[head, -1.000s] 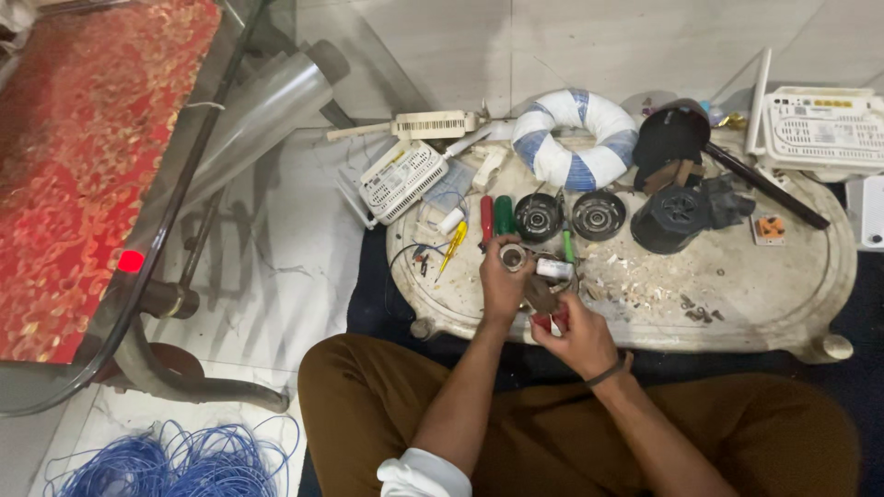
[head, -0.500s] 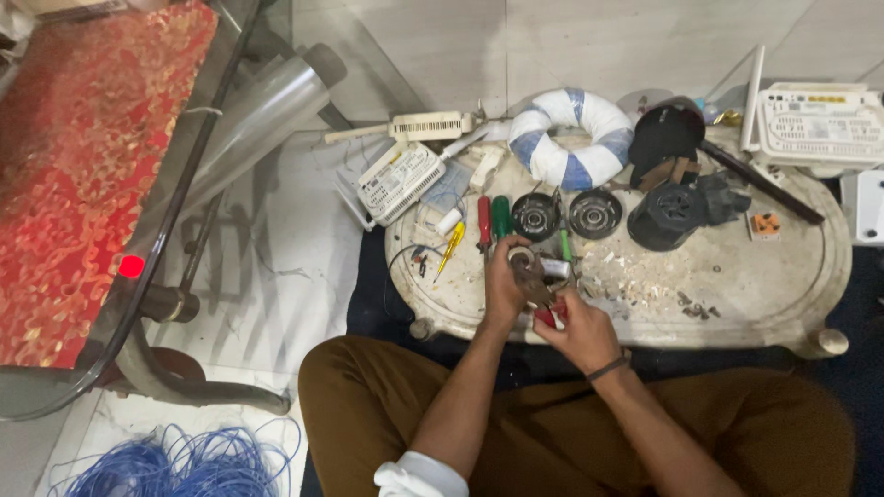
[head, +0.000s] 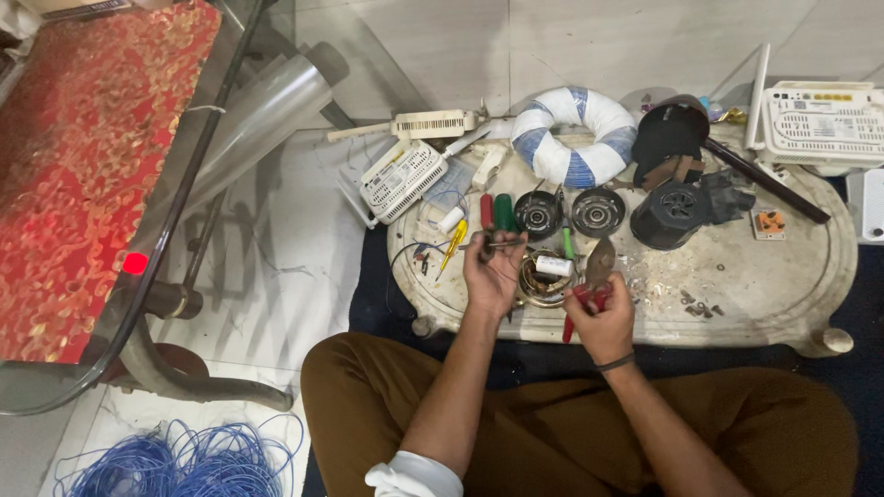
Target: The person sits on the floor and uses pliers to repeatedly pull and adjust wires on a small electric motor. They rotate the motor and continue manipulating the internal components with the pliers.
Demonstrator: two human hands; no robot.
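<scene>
Copper-wound motor coil [head: 543, 279]: round, brass-coloured winding with a small white cylindrical capacitor [head: 553, 266] lying across its top; sits on the near edge of the oval stone tabletop [head: 783, 294], between the two hands, at 6 o'clock from the pair of black round motor caps [head: 568, 213].

Left hand [head: 493, 273]: at 9 o'clock of the coil, touching its rim; fingers curled shut around a thin metal tool [head: 502, 244], its tip pointing to 3 o'clock above the coil.

Right hand [head: 605, 317]: at 4 o'clock of the coil, just beside it; closed firmly on red-handled pliers [head: 589, 290], whose dark head rises toward 12 o'clock. A dark band circles the wrist.

Around, on the tabletop: red and green screwdriver handles [head: 495, 212] at 11 o'clock of the coil; a yellow tester screwdriver [head: 453, 245] at 9 o'clock of the left hand; a white-and-blue wrapped ring [head: 574, 138] at 12 o'clock; a black motor housing [head: 669, 213] at 2 o'clock; loose screws [head: 695, 305] at 3 o'clock.

Off the table: a white vented box [head: 822, 122] far at 2 o'clock; white plastic grilles [head: 405, 175] at 10 o'clock; a bundle of blue wire [head: 180, 460] on the floor at 8 o'clock; a red patterned glass-topped table [head: 83, 156] at 9 o'clock.
</scene>
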